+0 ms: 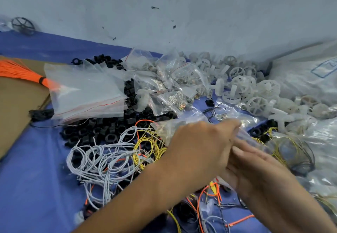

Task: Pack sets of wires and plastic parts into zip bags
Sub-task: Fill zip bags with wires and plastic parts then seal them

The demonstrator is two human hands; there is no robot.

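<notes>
My left hand (204, 141) and my right hand (255, 167) meet in the lower middle of the view, both holding a clear zip bag (182, 125) between them; the image is blurred there, so its contents are unclear. A tangle of white wires (102, 161) lies left of my left forearm, with yellow wire coils (147, 145) beside it. Orange wires (207, 192) lie under my hands. Black plastic rings (102, 128) are heaped behind the wires. White plastic wheels (248, 90) are piled at the right.
A stack of empty zip bags (85, 90) lies on the black rings, and filled small bags (171, 79) are heaped in the middle. An orange wire bundle (21, 70) rests on cardboard (16, 105) at the left. A large plastic sack (306, 74) stands at the right.
</notes>
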